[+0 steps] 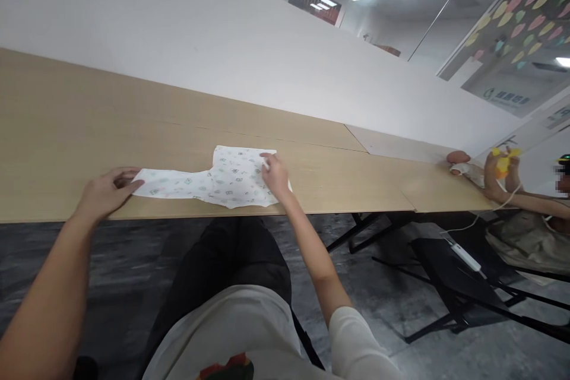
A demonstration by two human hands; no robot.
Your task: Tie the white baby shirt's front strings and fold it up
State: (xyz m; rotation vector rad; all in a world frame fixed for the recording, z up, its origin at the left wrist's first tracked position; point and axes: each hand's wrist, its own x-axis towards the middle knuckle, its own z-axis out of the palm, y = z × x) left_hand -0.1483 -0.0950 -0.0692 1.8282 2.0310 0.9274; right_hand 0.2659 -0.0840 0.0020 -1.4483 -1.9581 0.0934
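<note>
A small white garment (238,175) with a little printed pattern lies flat on the wooden table, close to its front edge. Its narrow part, like a sleeve or a leg, stretches left from the wider body. At the tip of that narrow part, my left hand (107,190) pinches the fabric between thumb and fingers. My right hand (275,175) rests on the right side of the wide body, its fingers apart and touching the cloth without gripping it.
The table (338,181) runs along a white wall (178,29). At the far right a person's hands hold a yellow object (503,163) beside a doll (458,163). A black folding chair (463,267) with a white power strip (465,256) stands below.
</note>
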